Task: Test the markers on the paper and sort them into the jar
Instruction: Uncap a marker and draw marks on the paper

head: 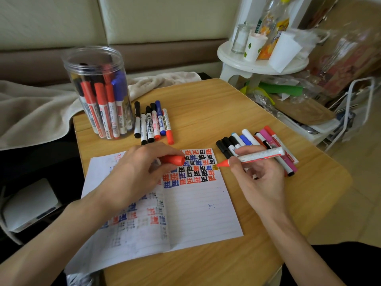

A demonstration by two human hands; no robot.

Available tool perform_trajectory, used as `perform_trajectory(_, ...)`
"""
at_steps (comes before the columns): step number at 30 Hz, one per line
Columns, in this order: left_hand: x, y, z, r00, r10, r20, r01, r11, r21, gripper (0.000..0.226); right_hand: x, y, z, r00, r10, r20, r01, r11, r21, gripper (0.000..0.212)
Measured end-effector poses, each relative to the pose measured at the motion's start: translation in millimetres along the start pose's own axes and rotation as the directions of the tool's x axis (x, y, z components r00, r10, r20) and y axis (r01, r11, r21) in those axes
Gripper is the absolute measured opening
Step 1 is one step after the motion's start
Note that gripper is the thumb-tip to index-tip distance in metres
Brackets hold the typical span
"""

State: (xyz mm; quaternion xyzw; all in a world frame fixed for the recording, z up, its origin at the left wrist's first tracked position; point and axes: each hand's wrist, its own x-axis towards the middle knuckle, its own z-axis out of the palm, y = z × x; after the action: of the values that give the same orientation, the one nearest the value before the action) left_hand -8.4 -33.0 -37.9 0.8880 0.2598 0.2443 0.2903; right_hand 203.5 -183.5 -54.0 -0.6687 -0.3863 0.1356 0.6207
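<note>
My right hand [260, 182] grips an uncapped red marker [259, 155], its tip touching the right edge of the lined paper [198, 211] by a small yellowish mark. Rows of red, blue and black test marks fill the sheet's upper part. My left hand [134, 172] rests on the paper and holds the red cap [174, 160]. A clear plastic jar [99, 91] with several red, blue and black markers stands at the table's back left. Several markers [153, 123] lie beside the jar, and another bunch of markers [247, 141] lies under my right hand's marker.
The wooden table [206, 106] ends close at right and front. A beige cloth [37, 112] lies behind the jar. A white stool [261, 62] with cups and bottles stands at back right, cluttered bags and a white rack [354, 112] beside it. A white device [28, 203] sits left.
</note>
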Motion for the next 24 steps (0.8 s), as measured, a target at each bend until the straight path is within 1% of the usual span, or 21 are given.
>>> perform_trajectory(2, 0.9, 0.3, 2.6, 0.999, -0.049, -0.015, 0.048, 0.997, -0.057, 0.028, 2.0, -5.9, 0.5, 0.999, 0.026, 0.03, -0.027, 0.999, 0.029, 0.018)
perform_trajectory(4, 1.7, 0.3, 4.1, 0.997, -0.075, -0.028, 0.071, 0.99, -0.124, 0.026, 2.9, -11.4, 0.6, 0.996, 0.057, 0.065, -0.063, 0.993, 0.103, 0.016)
perform_trajectory(6, 2.6, 0.5, 4.5, 0.997, -0.071, -0.027, 0.067, 0.99, -0.127, 0.024, 1.9, -17.7, 1.8, 0.988, 0.099, 0.115, -0.12, 0.973, 0.197, 0.017)
perform_trajectory(8, 2.9, -0.3, 5.0, 0.998, -0.053, -0.032, 0.05, 0.993, -0.104, 0.023, 0.1, -22.5, 4.8, 0.98, 0.115, 0.165, -0.153, 0.959, 0.24, 0.018)
perform_trajectory(14, 2.0, -1.3, 6.9, 1.0, -0.014, -0.02, 0.012, 0.994, -0.105, 0.021, -2.3, -24.8, 14.8, 0.967, 0.105, 0.233, -0.165, 0.953, 0.254, 0.018)
perform_trajectory(19, 0.8, -0.4, 7.5, 0.999, 0.035, 0.029, -0.031, 0.991, -0.13, 0.021, -6.0, -26.6, 20.2, 0.936, 0.089, 0.34, -0.174, 0.958, 0.227, 0.021)
perform_trajectory(22, -0.3, -0.6, 6.4, 0.999, 0.041, 0.036, -0.036, 0.99, -0.136, 0.018, -3.7, -29.5, 17.8, 0.903, 0.13, 0.41, -0.215, 0.962, 0.169, 0.028)
perform_trajectory(24, -0.6, -2.7, 5.1, 0.999, 0.022, 0.025, -0.018, 0.991, -0.13, 0.017, -0.3, -30.6, 12.0, 0.89, 0.207, 0.406, -0.297, 0.939, 0.171, 0.035)
